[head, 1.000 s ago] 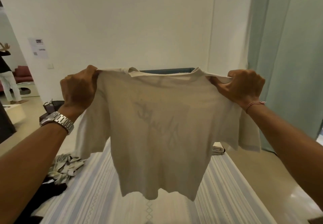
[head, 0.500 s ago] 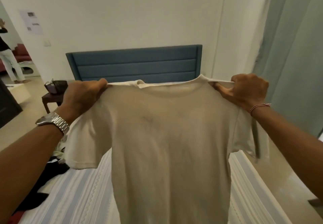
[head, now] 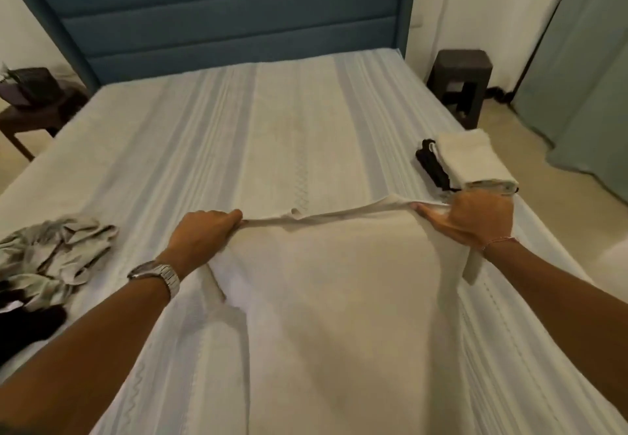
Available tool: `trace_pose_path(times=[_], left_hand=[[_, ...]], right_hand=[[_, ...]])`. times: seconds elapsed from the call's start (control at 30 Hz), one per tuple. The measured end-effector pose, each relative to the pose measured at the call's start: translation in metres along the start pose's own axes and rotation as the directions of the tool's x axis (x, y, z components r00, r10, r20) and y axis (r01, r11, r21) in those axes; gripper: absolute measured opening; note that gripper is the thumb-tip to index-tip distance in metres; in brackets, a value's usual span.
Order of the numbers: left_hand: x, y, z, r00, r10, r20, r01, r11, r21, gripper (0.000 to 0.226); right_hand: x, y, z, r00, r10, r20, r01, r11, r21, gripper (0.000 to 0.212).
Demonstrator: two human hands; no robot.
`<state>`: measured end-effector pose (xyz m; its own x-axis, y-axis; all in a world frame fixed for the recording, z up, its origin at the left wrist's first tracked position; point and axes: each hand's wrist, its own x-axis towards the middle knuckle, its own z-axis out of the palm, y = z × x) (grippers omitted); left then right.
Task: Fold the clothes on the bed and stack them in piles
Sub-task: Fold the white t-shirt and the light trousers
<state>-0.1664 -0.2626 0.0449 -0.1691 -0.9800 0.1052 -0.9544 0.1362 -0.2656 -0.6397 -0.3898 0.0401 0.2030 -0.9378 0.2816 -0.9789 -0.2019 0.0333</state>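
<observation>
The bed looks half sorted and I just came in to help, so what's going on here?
A person is spreading a white T-shirt flat on the bed, left hand and right hand each gripping a shoulder. A folded pile sits at the right edge, and unfolded clothes wait in a heap on the left. Folding of this shirt hasn't begun.

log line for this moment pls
phase: laying flat | left hand: grips t-shirt shoulder | right hand: grips other shoulder | surface: bed

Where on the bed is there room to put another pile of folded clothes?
The widest bare stretch of bed lies between the headboard and the white T-shirt. Crowded: the folded pile at the right edge, the unfolded clothes at the left edge.
</observation>
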Motion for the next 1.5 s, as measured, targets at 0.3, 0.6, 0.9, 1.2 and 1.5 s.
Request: trace_pose_path(times=[0.3, 0.6, 0.9, 1.2, 1.5], left_hand=[[0.083, 0.043, 0.173, 0.937, -0.309, 0.164, 0.339, 0.918, -0.207, 0.016], [0.116, 0.076, 0.245, 0.778, -0.521, 0.35, 0.616, 0.741, -0.267, 0.025], [0.117, 0.05, 0.272, 0.917, -0.38, 0.122, 0.398, 0.894, -0.207, 0.042], [0.136, 0.036, 0.284, 0.927, -0.375, 0.017, 0.373, 0.916, -0.149, 0.041], [0.135, 0.063, 0.273, 0.895, -0.429, 0.126, 0.427, 0.903, 0.042, 0.018]], right_hand=[[0.042, -0.017, 0.17, 0.996, 0.019, 0.088, -0.016, 0.999, -0.036, 0.093], [0.076, -0.016, 0.255, 0.977, 0.007, 0.213, 0.007, 0.998, -0.064, 0.094], [0.088, -0.013, 0.293, 0.967, 0.045, 0.251, -0.028, 0.997, -0.071, 0.099], [0.117, -0.013, 0.302, 0.983, 0.052, 0.173, -0.043, 0.998, -0.053, 0.089], [0.092, -0.019, 0.318, 0.994, -0.043, 0.1, 0.053, 0.993, -0.105, 0.066]])
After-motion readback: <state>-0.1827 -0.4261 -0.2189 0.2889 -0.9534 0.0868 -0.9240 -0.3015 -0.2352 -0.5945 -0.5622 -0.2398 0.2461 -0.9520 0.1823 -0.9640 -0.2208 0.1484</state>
